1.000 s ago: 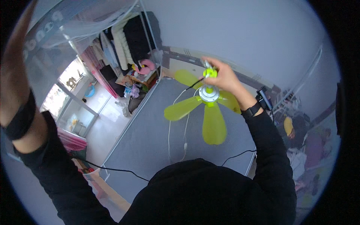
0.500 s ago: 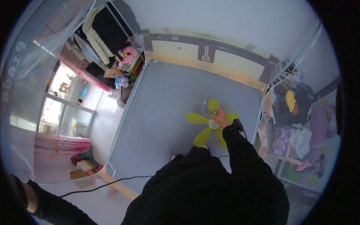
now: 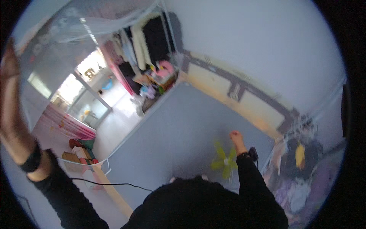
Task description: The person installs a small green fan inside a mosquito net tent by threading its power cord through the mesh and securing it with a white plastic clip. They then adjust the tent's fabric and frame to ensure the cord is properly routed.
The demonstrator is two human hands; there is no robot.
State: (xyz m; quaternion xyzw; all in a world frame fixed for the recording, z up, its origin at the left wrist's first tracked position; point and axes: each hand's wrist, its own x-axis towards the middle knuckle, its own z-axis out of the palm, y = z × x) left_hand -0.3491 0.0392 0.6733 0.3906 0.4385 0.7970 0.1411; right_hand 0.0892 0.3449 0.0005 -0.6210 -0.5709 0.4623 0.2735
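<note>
My right hand [image 3: 237,140] is held out over the grey mattress, its fingers curled closed; whatever is in them is too small or blurred to make out. Just below and left of it is a yellow-green fan [image 3: 225,162] with several blades, smeared by motion. A gap shows between the hand and the fan's hub, and I cannot tell if a cord joins them. At the far left rim my left hand [image 3: 10,103] is raised, blurred and partly cut off, with its fingers stretched upward. Dark bands circle both wrists, and the right one carries a small black device [image 3: 252,154].
Beneath me is a bed with a grey mattress [image 3: 160,126], framed by thin mosquito-net poles and sheer netting. A cream and purple headboard [image 3: 209,78] runs behind. Hanging clothes [image 3: 154,42] and clutter stand at the back left, piled cloth [image 3: 297,194] at right. A black cable [image 3: 114,184] crosses the left side.
My right hand has come off the fan's hub and now sits above and right of it. My left arm has risen at the left edge. The whole view has tilted.
</note>
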